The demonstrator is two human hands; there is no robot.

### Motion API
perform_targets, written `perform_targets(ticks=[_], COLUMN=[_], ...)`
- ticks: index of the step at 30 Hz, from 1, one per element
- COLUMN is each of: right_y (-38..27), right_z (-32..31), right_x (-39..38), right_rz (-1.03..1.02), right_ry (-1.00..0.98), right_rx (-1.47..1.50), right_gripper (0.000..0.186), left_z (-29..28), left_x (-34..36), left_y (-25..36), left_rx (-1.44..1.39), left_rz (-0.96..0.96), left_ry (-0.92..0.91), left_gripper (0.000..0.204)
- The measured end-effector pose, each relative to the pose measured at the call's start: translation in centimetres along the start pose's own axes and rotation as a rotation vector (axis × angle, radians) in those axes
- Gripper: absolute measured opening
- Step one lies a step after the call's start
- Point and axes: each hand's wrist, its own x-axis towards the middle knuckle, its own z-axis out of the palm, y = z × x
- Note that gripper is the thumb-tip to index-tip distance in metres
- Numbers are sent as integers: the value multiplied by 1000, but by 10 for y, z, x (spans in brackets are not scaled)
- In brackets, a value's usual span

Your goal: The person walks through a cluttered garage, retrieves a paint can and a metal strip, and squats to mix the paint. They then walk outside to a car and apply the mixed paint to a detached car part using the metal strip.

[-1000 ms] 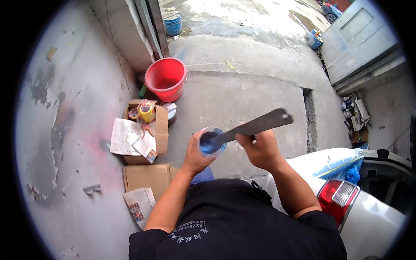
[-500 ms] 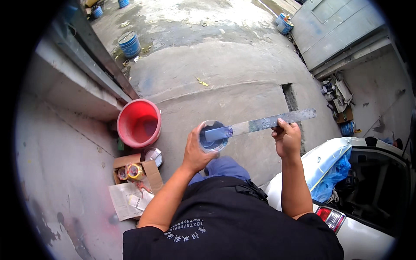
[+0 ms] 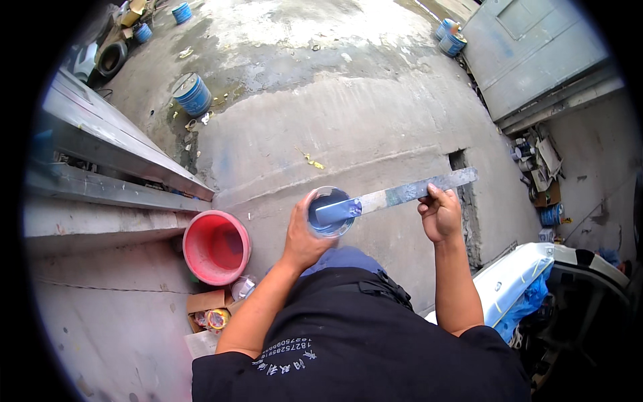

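My left hand (image 3: 303, 236) grips a clear cup of blue paint (image 3: 329, 212) held out in front of my chest. In my right hand (image 3: 439, 213) is a long flat metal stirring stick (image 3: 408, 191), held near its far end. Its other end is coated blue and rests in the cup. I am standing over a concrete floor, in a black shirt.
A red bucket (image 3: 216, 246) stands at my lower left beside an open cardboard box (image 3: 209, 309) holding tape rolls. A blue drum (image 3: 191, 94) sits further off, more blue cans (image 3: 450, 39) by a grey metal door. A white car panel (image 3: 516, 285) is at my right.
My view has swung further up and away from the boxes. The cup and stick stay together in front of me, with the stick's blue end still in the cup.
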Motion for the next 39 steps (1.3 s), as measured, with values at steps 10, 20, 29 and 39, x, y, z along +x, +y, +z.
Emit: perform_targets(ticks=[10, 20, 29, 39], right_y=[-12, -36, -57, -88], right_z=[79, 200, 277, 337], right_x=[159, 318, 441, 666], right_rz=[22, -67, -41, -13], right_ry=[10, -64, -62, -115], right_rx=[-48, -166, -159, -195], right_gripper=[9, 10, 9, 13], left_z=[-18, -83, -124, -110], left_x=[154, 360, 497, 683], left_y=[-36, -102, -142, -198], left_rx=[38, 4, 14, 8], left_rz=[-77, 19, -34, -21], left_ry=[10, -75, -88, -24], left_gripper=[82, 83, 82, 80])
